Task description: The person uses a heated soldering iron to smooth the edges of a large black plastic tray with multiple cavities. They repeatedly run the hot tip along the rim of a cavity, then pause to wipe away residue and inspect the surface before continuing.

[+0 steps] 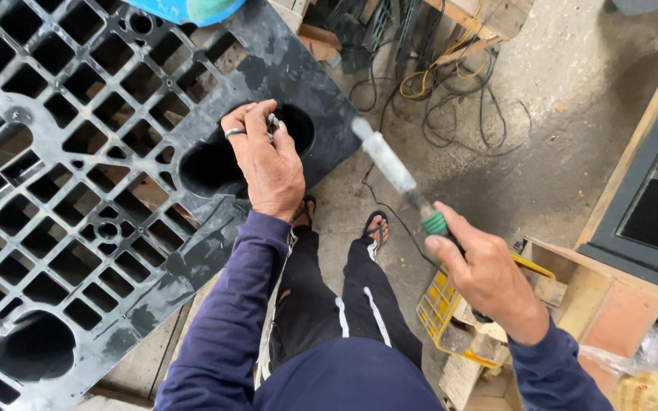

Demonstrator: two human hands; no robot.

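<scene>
A black plastic pallet (78,190) with a grid of openings fills the left of the head view. My left hand (266,160), with a ring on one finger, rests on the pallet beside two large round holes and pinches a small metal piece (273,122). My right hand (480,270) is raised over the floor to the right, shut on a tool with a green collar (435,223) and a pale, blurred cylindrical end (384,160) pointing up and left toward the pallet's corner.
Tangled black and yellow cables (443,91) lie on the concrete floor ahead. A yellow crate (442,308) sits under my right arm. Wooden boards and a dark framed panel (649,205) stand at the right. A blue object (177,9) rests on the pallet's top edge.
</scene>
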